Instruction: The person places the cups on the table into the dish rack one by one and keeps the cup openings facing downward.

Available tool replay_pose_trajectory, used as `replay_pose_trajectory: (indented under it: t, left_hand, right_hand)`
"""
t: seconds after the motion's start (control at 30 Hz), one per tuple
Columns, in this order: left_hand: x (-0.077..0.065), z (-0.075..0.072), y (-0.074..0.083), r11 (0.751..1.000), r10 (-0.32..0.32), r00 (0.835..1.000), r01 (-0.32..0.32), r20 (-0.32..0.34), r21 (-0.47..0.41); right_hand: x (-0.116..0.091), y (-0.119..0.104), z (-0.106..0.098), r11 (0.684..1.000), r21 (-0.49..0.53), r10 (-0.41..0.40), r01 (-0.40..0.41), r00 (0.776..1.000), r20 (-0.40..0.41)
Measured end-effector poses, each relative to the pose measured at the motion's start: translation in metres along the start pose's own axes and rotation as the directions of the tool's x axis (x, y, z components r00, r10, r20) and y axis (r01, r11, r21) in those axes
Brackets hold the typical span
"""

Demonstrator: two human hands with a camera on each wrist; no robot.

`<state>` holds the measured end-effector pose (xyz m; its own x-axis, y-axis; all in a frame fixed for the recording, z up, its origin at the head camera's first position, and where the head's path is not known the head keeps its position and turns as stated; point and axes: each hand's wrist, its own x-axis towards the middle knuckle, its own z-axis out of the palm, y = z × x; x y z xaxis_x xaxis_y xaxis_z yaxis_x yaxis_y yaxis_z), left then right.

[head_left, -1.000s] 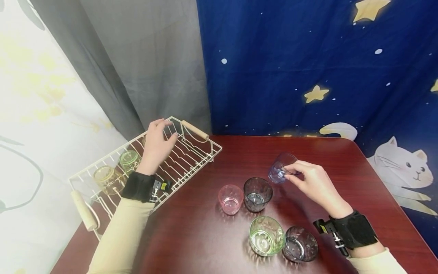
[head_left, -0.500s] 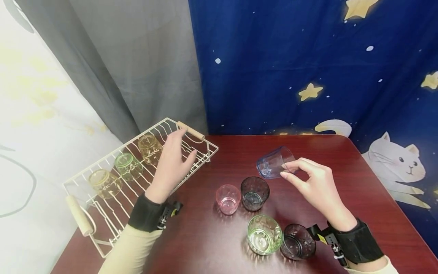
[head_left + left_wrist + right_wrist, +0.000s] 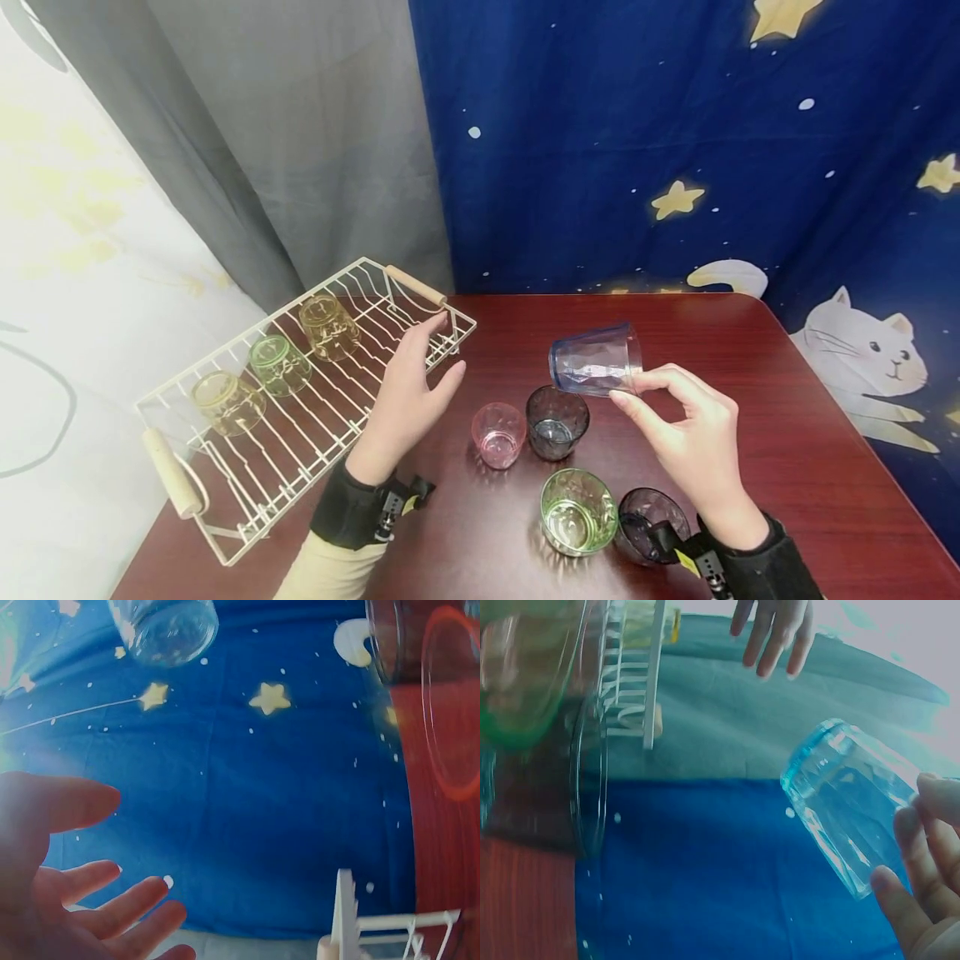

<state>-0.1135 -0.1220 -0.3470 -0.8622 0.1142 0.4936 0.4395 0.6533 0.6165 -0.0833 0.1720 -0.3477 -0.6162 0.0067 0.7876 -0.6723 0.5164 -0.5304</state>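
Observation:
My right hand [image 3: 686, 433] pinches a clear bluish glass [image 3: 596, 360] near its rim, thumb on one side and fingers on the other. The glass lies tilted on its side in the air, its base toward the left. In the right wrist view the same glass [image 3: 851, 806] shows its thick blue base and faceted wall. My left hand [image 3: 408, 392] holds nothing; its fingers are spread over the right end of the white wire rack [image 3: 300, 475]. Seen from the left wrist, the left hand [image 3: 90, 892] has its thumb and fingers apart.
On the rack stand upside-down glasses: two amber ones [image 3: 228, 402] [image 3: 328, 327] and a green one [image 3: 280, 365]. On the red-brown table [image 3: 810, 417] are a pink glass [image 3: 498, 435], a dark glass [image 3: 557, 423], a green glass [image 3: 577, 511] and another dark glass [image 3: 651, 525].
My right hand has lifted the bluish glass and tipped it over sideways, moving it left. The left hand has moved from above the rack's glasses rightward toward the bluish glass.

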Motion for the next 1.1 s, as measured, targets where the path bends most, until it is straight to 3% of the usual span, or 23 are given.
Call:
replay_pose_trajectory:
  t: [0.23, 0.33, 0.47, 0.53, 0.67, 0.77, 0.87, 1.1]
  left_hand:
    - [-0.007, 0.013, 0.008, 0.991, 0.042, 0.999, -0.038, 0.026, -0.126]
    - [-0.011, 0.018, 0.012, 0.980, 0.064, 0.996, -0.050, 0.066, -0.193]
    - [-0.017, 0.025, 0.019, 0.943, 0.095, 0.983, -0.037, 0.159, -0.331]
    - [-0.020, 0.028, 0.023, 0.915, 0.114, 0.972, -0.021, 0.207, -0.402]
    - [-0.024, 0.032, 0.030, 0.860, 0.112, 0.957, 0.042, 0.268, -0.509]
    - [-0.026, 0.033, 0.033, 0.837, 0.075, 0.957, 0.092, 0.279, -0.539]
    - [-0.028, 0.034, 0.034, 0.838, 0.050, 0.959, 0.111, 0.278, -0.534]
    - [-0.028, 0.034, 0.035, 0.849, 0.069, 0.967, 0.073, 0.247, -0.523]
  right_hand:
    - [-0.011, -0.010, 0.012, 0.980, 0.189, 0.074, -0.069, 0.997, -0.020]
    - [-0.016, -0.012, 0.017, 0.912, 0.397, 0.116, -0.104, 0.993, -0.008]
    - [-0.023, -0.013, 0.023, 0.762, 0.636, 0.161, -0.125, 0.987, 0.001]
    - [-0.025, -0.014, 0.026, 0.737, 0.664, 0.165, -0.126, 0.986, 0.003]
    - [-0.030, -0.015, 0.032, 0.742, 0.659, 0.145, -0.122, 0.989, 0.020]
    - [-0.033, -0.016, 0.037, 0.745, 0.657, 0.126, -0.116, 0.992, 0.032]
    - [-0.036, -0.016, 0.041, 0.745, 0.657, 0.118, -0.113, 0.992, 0.036]
    - [-0.040, -0.016, 0.041, 0.720, 0.683, 0.117, -0.123, 0.992, 0.056]
